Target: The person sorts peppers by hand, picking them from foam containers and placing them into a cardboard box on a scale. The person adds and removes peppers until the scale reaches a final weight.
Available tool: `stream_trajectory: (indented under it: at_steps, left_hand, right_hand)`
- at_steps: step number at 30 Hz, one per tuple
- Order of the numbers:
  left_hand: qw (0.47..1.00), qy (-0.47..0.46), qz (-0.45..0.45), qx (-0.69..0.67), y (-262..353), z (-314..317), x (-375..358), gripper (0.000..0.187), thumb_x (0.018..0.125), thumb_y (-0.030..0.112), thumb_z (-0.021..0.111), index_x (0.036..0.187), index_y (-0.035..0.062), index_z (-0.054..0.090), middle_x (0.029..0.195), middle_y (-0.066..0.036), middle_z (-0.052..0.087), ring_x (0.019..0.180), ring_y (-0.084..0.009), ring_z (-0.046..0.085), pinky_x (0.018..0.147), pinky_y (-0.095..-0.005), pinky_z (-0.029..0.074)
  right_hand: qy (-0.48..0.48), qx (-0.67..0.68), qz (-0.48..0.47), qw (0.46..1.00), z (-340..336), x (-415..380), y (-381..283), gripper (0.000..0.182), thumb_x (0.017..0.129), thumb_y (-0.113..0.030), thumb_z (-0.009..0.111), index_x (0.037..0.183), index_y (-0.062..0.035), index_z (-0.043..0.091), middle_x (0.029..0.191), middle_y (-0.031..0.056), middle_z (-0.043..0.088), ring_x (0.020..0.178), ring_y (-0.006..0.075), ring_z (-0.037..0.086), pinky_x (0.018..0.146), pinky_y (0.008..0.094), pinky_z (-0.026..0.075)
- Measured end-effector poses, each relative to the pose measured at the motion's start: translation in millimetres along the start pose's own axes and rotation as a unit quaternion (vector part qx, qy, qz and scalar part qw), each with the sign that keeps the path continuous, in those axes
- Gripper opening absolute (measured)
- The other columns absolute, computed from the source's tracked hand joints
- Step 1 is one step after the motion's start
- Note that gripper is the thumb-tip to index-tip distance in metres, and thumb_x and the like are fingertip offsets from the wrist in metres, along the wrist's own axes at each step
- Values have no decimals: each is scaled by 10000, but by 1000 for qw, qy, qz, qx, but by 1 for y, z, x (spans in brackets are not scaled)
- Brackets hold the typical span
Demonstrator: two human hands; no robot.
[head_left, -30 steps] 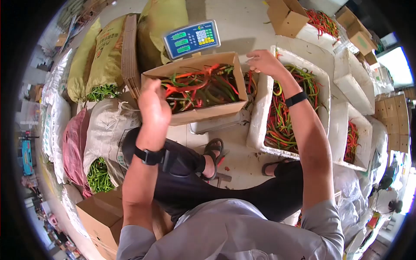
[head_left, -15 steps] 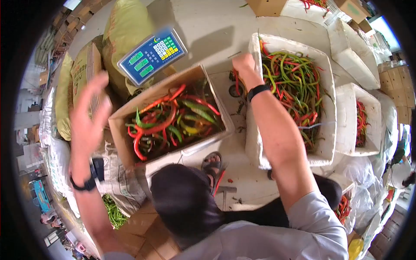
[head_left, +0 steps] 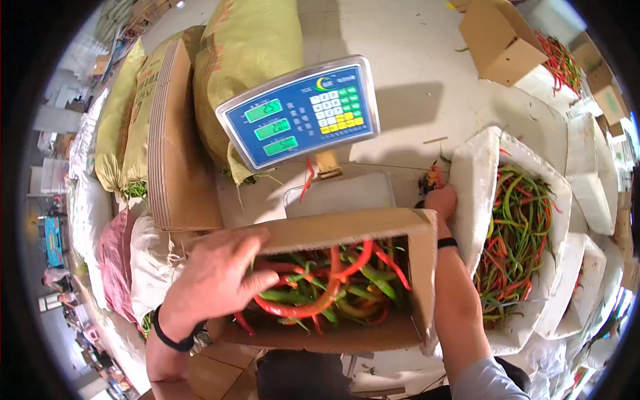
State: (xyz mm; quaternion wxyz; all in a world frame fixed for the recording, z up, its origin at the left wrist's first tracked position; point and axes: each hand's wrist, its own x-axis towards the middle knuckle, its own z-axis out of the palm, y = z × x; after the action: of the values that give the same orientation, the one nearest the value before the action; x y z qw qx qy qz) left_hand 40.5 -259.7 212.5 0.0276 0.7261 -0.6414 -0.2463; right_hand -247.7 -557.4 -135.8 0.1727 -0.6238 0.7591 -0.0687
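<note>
A cardboard box (head_left: 307, 232) holding long red and green chili peppers (head_left: 320, 293) is close in front of me, tilted. My left hand (head_left: 217, 273) grips its left side, thumb inside over the peppers and fingers along the far wall. My right hand (head_left: 441, 201) is a closed fist just beyond the box's far right corner, the forearm running down its right side. Reddish bits show beside that fist; what it holds is hidden. Behind the box stands a digital scale display (head_left: 303, 113) with lit green readouts, and its platform (head_left: 340, 193) shows below.
A white foam box (head_left: 477, 193) of thin chilies stands at right, with more foam boxes (head_left: 590, 177) beyond. Full yellow sacks (head_left: 250, 53) and a flattened carton (head_left: 177, 147) stand at left. Another carton (head_left: 497, 40) lies at the far right. A red chili (head_left: 307, 180) shows near the platform.
The pepper box has come off the scale platform toward me. My left hand has moved from the air onto the box; my right hand has shifted from the foam box's edge to the carton's corner.
</note>
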Motion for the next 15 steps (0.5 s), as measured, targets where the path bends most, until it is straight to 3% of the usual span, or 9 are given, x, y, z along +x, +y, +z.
stream_trajectory:
  at_steps: [3, 5, 7, 8, 10, 11, 13, 14, 15]
  left_hand:
    - [997, -29, 53, 47, -1, 8, -10, 682, 939, 473, 651, 1336, -64, 513, 1352, -277, 572, 1268, -448, 548, 1102, -482, 433]
    - [996, -66, 48, 43, 0, 12, -13, 713, 949, 449, 641, 1387, -84, 465, 1440, -277, 502, 1354, -446, 475, 1158, -477, 375]
    - [995, -75, 46, 49, -2, 10, -12, 715, 955, 437, 634, 1412, -81, 448, 1456, -274, 489, 1371, -438, 462, 1157, -486, 377]
    - [995, -76, 44, 48, -5, 10, -12, 715, 955, 437, 634, 1412, -81, 448, 1456, -274, 489, 1371, -438, 462, 1157, -486, 377]
    - [995, -76, 54, 20, -11, 9, -12, 720, 960, 424, 633, 1428, -83, 429, 1465, -272, 479, 1376, -430, 461, 1163, -489, 372]
    - [996, -77, 51, 20, -13, 9, -12, 720, 960, 424, 633, 1428, -83, 429, 1465, -272, 479, 1376, -430, 461, 1163, -489, 372]
    - [996, -70, 55, -5, -16, 8, -11, 703, 956, 387, 656, 1431, -78, 427, 1467, -268, 479, 1375, -421, 464, 1165, -487, 374]
    - [997, -67, 48, -4, -16, 8, -10, 703, 956, 387, 656, 1431, -78, 427, 1467, -268, 479, 1375, -421, 464, 1165, -487, 374]
    - [996, -72, 51, -19, -18, 6, -10, 683, 954, 356, 666, 1430, -72, 429, 1464, -269, 480, 1372, -422, 467, 1163, -486, 379]
  right_hand:
    - [130, 157, -160, 966, -2, -2, -33, 181, 880, -138, 656, 953, 28, 651, 945, 285, 658, 903, 365, 704, 729, 485, 540]
    - [-12, 259, -302, 917, -28, -28, -72, 178, 886, -172, 652, 935, 0, 646, 893, 267, 651, 837, 396, 682, 718, 481, 518]
    - [-276, 147, -352, 882, -48, -39, -108, 174, 873, -174, 670, 898, -4, 642, 836, 240, 645, 824, 393, 659, 731, 461, 515]
    - [-278, 146, -353, 881, -44, -44, -121, 174, 873, -174, 670, 898, -4, 642, 836, 240, 645, 824, 393, 659, 731, 461, 515]
    - [-313, 85, -547, 771, -33, -53, -144, 174, 907, -189, 685, 1002, -45, 662, 878, 224, 659, 809, 405, 645, 694, 456, 506]
    - [-316, 86, -548, 770, -26, -56, -154, 174, 907, -189, 685, 1002, -45, 662, 878, 224, 659, 809, 405, 645, 694, 456, 506]
    - [-322, 66, -710, 623, -11, -54, -173, 230, 959, -221, 658, 1156, -103, 655, 900, 202, 672, 800, 419, 629, 677, 460, 497]
    - [-388, -52, -681, 619, 3, -53, -182, 374, 981, -225, 627, 1346, -162, 579, 899, 202, 671, 801, 404, 643, 684, 472, 495]
    - [-387, -50, -690, 610, 12, -49, -185, 374, 981, -225, 627, 1346, -162, 579, 899, 202, 671, 801, 404, 643, 684, 472, 495]
